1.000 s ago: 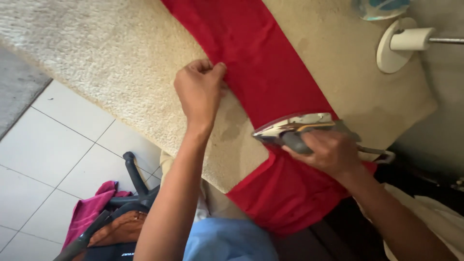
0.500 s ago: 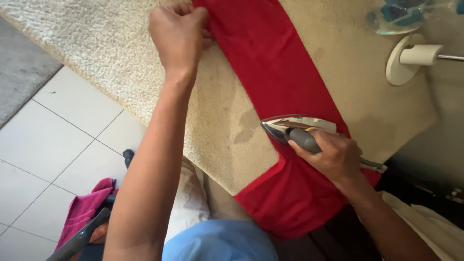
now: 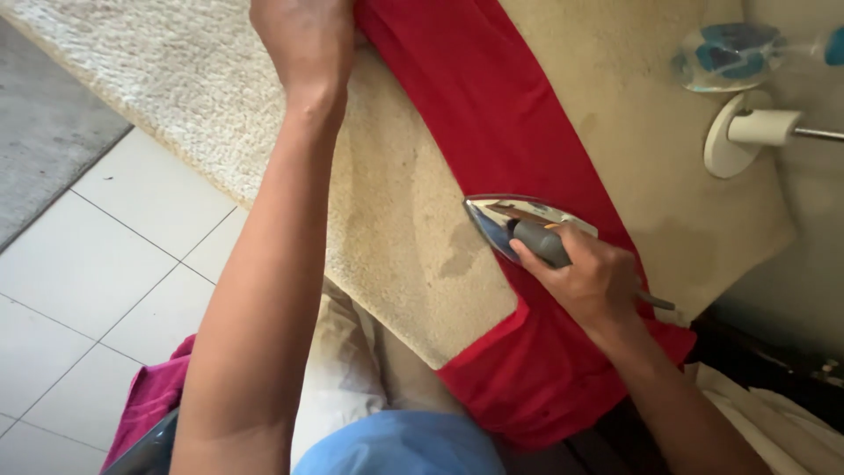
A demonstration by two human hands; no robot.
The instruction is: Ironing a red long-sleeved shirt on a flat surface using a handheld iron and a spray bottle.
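A long red cloth lies across a beige padded ironing surface and hangs over its near edge. My right hand grips the grey handle of a shiny metal iron, which rests on the cloth's left edge near the front. My left hand reaches far up the board, partly cut off by the frame's top, pinching the cloth's left edge.
A white round holder with a rod and a clear blue-patterned object sit at the board's right. White floor tiles lie below left. A pink cloth lies on the floor near my legs.
My left hand has slid farther up along the cloth's edge, away from me. The iron has moved slightly up the cloth in my right hand.
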